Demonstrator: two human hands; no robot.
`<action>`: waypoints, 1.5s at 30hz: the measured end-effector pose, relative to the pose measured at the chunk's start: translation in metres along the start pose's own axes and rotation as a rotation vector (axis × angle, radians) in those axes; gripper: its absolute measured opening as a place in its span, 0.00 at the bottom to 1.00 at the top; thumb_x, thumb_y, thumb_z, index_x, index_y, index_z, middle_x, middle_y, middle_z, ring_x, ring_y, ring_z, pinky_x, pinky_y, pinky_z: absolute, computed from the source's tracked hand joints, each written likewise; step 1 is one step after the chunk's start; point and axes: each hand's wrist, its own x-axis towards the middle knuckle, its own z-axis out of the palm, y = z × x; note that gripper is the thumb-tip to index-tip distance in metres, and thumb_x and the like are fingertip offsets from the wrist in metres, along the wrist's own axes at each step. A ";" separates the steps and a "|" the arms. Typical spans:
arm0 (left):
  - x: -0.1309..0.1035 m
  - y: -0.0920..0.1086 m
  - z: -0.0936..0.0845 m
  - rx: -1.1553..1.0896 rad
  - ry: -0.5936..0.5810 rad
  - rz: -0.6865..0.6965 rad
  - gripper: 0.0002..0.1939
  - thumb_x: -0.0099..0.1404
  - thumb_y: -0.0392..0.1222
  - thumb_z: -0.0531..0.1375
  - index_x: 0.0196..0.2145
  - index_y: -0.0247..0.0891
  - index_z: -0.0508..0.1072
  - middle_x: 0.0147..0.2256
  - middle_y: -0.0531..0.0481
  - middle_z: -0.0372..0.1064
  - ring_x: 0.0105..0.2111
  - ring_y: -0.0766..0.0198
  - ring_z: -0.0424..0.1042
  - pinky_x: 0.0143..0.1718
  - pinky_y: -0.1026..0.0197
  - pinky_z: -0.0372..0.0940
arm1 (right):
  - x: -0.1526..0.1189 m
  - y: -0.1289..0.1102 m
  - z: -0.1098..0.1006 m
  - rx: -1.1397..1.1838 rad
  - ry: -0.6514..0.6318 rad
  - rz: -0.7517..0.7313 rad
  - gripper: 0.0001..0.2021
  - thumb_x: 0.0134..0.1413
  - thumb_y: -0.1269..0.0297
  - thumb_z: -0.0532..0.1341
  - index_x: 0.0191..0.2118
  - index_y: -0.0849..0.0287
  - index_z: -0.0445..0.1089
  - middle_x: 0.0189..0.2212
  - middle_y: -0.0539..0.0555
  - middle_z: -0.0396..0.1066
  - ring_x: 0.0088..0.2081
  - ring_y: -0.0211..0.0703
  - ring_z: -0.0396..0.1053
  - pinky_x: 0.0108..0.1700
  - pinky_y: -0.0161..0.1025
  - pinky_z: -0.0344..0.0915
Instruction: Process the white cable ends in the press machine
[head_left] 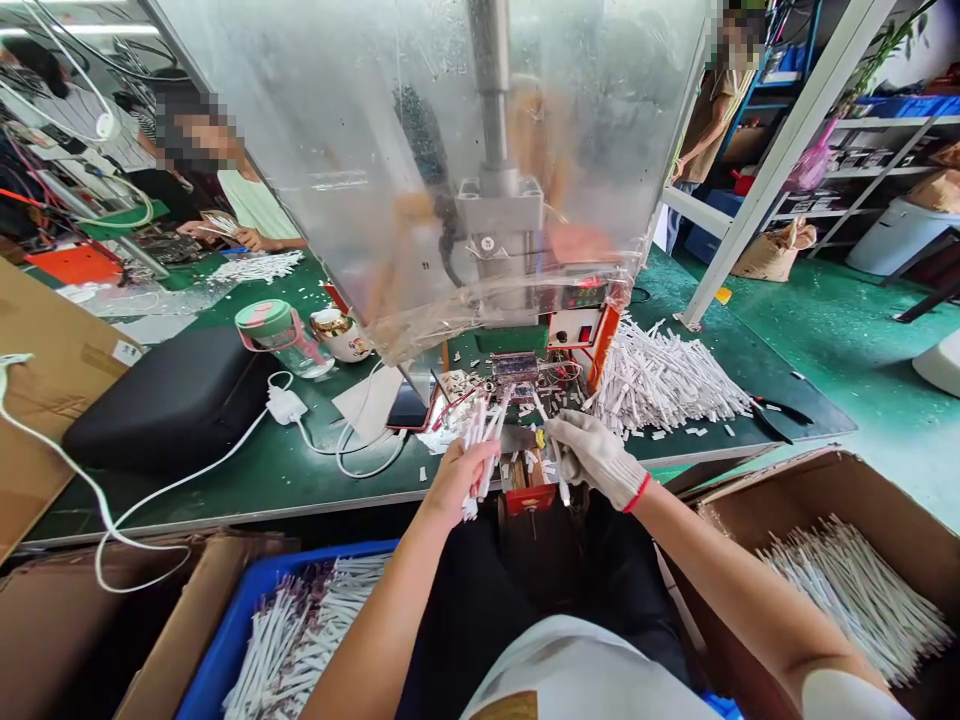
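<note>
My bare left hand (459, 482) is closed around a bundle of thin white sticks (484, 440), held upright just left of the machine's work spot. On my right hand (592, 455) is a white knitted glove with a red cuff. Its fingers pinch a single white stick (561, 470), which slants downward. Between the hands sits a small red-fronted fixture (527, 498) with white scraps on it. Just behind it, under the press, is a small metal block (517, 368). What exactly the sticks are I cannot make out.
A clear plastic shield (337, 150) hangs before the press. Right lie a white pile (667, 385) and black-handled pliers (780, 412). Below stand a blue bin (214, 640) and a carton (840, 465) of sticks. Left are a phone (411, 402), bottle (281, 335) and black case (169, 400). Co-workers are behind.
</note>
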 end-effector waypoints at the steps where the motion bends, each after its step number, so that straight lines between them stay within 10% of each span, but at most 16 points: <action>1: -0.006 0.001 -0.006 -0.022 0.014 0.005 0.17 0.56 0.56 0.63 0.22 0.40 0.68 0.10 0.64 0.44 0.11 0.72 0.44 0.14 0.66 0.42 | 0.007 0.002 0.006 0.043 -0.004 0.002 0.17 0.54 0.48 0.63 0.31 0.56 0.62 0.19 0.47 0.69 0.13 0.32 0.59 0.13 0.30 0.53; 10: -0.034 -0.018 -0.037 -0.143 0.122 0.015 0.21 0.57 0.58 0.67 0.23 0.36 0.70 0.10 0.61 0.51 0.10 0.76 0.45 0.13 0.69 0.39 | 0.049 0.024 0.022 0.122 0.047 0.072 0.15 0.53 0.52 0.63 0.30 0.56 0.60 0.16 0.45 0.66 0.12 0.33 0.59 0.11 0.32 0.52; 31: -0.034 -0.025 -0.033 -0.125 0.116 -0.014 0.19 0.54 0.55 0.69 0.24 0.37 0.72 0.11 0.62 0.52 0.11 0.76 0.46 0.13 0.69 0.40 | 0.058 0.014 0.029 0.133 0.043 0.123 0.13 0.55 0.54 0.64 0.30 0.57 0.63 0.16 0.48 0.69 0.12 0.34 0.61 0.11 0.31 0.54; 38: -0.035 -0.017 -0.027 0.001 0.116 0.015 0.18 0.54 0.56 0.68 0.26 0.37 0.72 0.13 0.62 0.54 0.12 0.74 0.48 0.14 0.68 0.44 | 0.033 -0.010 0.023 -0.146 0.134 -0.068 0.14 0.56 0.53 0.65 0.32 0.57 0.64 0.18 0.45 0.66 0.14 0.32 0.61 0.15 0.29 0.56; 45: -0.035 -0.016 -0.024 0.143 -0.061 0.089 0.17 0.61 0.52 0.65 0.24 0.38 0.70 0.14 0.61 0.54 0.16 0.72 0.51 0.18 0.66 0.48 | 0.005 -0.028 0.035 -0.067 -0.074 -0.127 0.15 0.54 0.52 0.65 0.30 0.59 0.68 0.22 0.47 0.69 0.16 0.30 0.60 0.17 0.29 0.57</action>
